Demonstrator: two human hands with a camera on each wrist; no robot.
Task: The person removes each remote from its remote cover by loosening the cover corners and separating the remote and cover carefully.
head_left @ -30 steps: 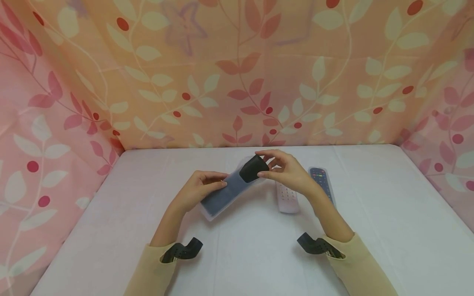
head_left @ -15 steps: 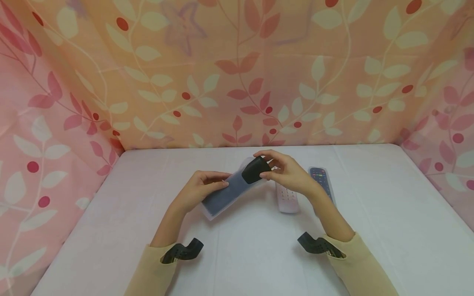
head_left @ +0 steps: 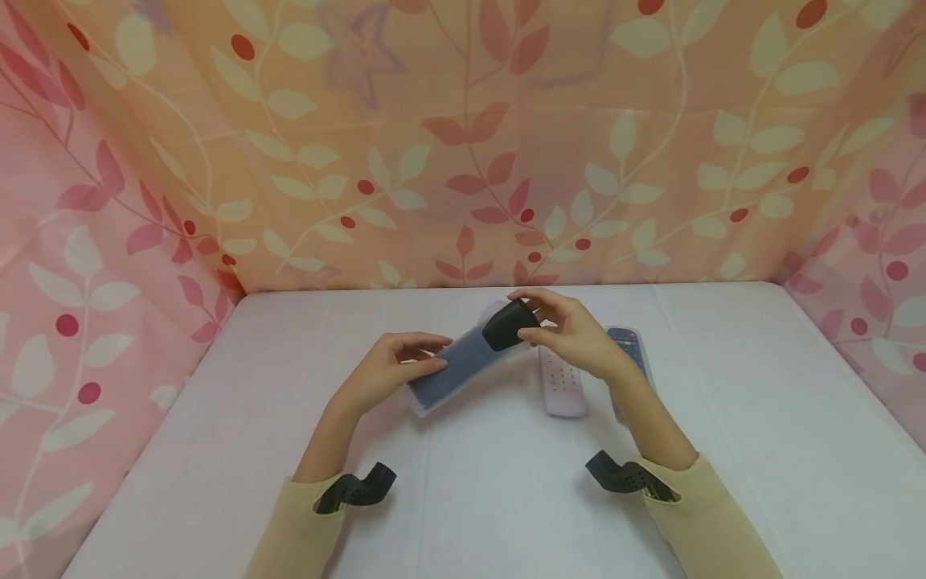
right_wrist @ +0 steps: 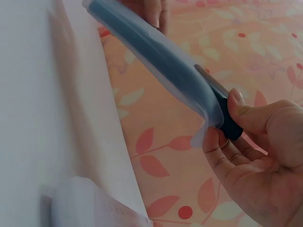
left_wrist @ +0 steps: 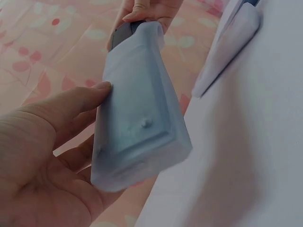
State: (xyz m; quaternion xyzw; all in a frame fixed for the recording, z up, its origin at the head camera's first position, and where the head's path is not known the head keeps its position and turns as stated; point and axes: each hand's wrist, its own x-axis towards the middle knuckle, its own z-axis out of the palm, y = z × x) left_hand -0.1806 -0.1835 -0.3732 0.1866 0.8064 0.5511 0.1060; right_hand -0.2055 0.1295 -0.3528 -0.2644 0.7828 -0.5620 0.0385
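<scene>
Held above the counter (head_left: 463,498), left of the pale remote (head_left: 561,389), a dark device (head_left: 506,325), mostly hidden, probably another remote, protrudes from a translucent cover (head_left: 459,365); the left hand (head_left: 383,368) pinches the cover, the right hand (head_left: 575,328) the device's bare end, seemingly steadying both; right of the pale remote lies a blue remote (head_left: 629,344)

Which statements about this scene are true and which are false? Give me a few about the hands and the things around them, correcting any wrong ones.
1. The left hand pinches a translucent cover. True.
2. The right hand holds the black end. True.
3. The black end is completely inside the cover. False: it sticks out bare.
4. The pale remote lies on the table. True.
5. The cover lies flat on the table. False: it is held up, tilted.
6. In the head view, the dark blue remote lies left of the pale one. False: it lies to the right.
</scene>
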